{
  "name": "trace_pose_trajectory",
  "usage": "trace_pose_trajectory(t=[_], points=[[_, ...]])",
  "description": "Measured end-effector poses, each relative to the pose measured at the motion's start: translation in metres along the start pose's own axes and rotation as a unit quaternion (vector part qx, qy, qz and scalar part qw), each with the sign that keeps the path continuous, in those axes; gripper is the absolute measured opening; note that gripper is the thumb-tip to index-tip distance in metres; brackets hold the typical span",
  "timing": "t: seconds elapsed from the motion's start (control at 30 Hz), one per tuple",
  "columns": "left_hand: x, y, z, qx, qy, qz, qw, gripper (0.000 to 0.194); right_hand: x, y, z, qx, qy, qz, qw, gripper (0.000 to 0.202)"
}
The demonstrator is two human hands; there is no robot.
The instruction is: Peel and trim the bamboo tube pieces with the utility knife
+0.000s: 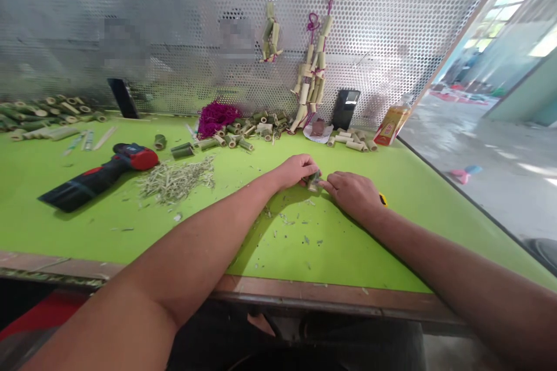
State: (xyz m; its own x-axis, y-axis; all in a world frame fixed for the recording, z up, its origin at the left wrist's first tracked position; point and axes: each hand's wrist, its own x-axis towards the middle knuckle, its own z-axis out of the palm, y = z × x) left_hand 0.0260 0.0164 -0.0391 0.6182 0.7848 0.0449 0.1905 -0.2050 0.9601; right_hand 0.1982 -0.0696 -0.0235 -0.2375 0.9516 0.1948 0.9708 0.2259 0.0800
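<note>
My left hand (299, 170) is closed around a short green bamboo piece (313, 181) just above the green tabletop (278, 243). Close on its right, my right hand (351, 190) has its thumb against the bamboo piece, with the other fingers curled. Whatever lies under those curled fingers is hidden. A bit of yellow and black (383, 199) shows beyond the right wrist. Small shavings and chips lie on the tabletop below both hands.
A red and black power tool (102, 174) lies at the left beside a shavings pile (176, 179). Along the perforated metal panel (183, 29) are purple string (216, 119), bamboo pieces (270, 124), a black phone-like object (347, 109) and a bottle (393, 122). Bamboo strings (312, 72) hang there.
</note>
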Motion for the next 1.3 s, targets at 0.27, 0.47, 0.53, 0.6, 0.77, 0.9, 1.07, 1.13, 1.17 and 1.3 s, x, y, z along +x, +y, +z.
trace_pose_trajectory(t=[0.27, 0.47, 0.53, 0.6, 0.77, 0.9, 1.07, 1.13, 1.17, 1.3], points=[[0.006, -0.006, -0.002, -0.019, 0.044, -0.022, 0.999, 0.017, -0.003, -0.006, -0.003, 0.013, -0.063, -0.049, 0.997, 0.053], [0.007, -0.008, -0.002, -0.019, 0.037, -0.013, 0.999, 0.018, -0.008, -0.006, 0.0, 0.002, -0.023, -0.048, 0.999, 0.053], [0.005, -0.006, -0.002, -0.01, 0.03, -0.01, 0.999, 0.02, -0.006, -0.004, 0.001, -0.003, -0.006, -0.015, 1.0, 0.054], [0.003, -0.004, -0.002, -0.006, 0.021, -0.005, 1.0, 0.022, -0.003, -0.002, 0.002, -0.005, 0.005, 0.013, 1.0, 0.055], [0.002, -0.002, -0.003, -0.025, -0.007, -0.002, 1.0, 0.022, 0.0, -0.001, 0.002, -0.004, 0.003, 0.029, 1.0, 0.054], [0.007, -0.007, -0.003, -0.028, 0.015, -0.014, 0.999, 0.019, -0.003, -0.004, 0.001, -0.005, -0.039, -0.028, 0.999, 0.054], [0.008, -0.009, -0.003, -0.027, 0.024, -0.019, 0.999, 0.018, -0.004, -0.003, 0.001, 0.0, -0.016, -0.041, 0.999, 0.053], [0.006, -0.007, -0.002, -0.016, 0.028, -0.012, 0.999, 0.021, -0.004, -0.001, 0.002, 0.004, 0.009, -0.014, 1.0, 0.052], [0.005, -0.006, -0.001, -0.006, 0.034, -0.008, 0.999, 0.023, -0.003, 0.0, 0.003, 0.005, 0.019, 0.0, 1.0, 0.052], [0.002, -0.002, 0.004, 0.016, 0.056, 0.002, 0.998, 0.03, -0.001, 0.003, 0.006, 0.009, 0.043, 0.015, 0.999, 0.052]])
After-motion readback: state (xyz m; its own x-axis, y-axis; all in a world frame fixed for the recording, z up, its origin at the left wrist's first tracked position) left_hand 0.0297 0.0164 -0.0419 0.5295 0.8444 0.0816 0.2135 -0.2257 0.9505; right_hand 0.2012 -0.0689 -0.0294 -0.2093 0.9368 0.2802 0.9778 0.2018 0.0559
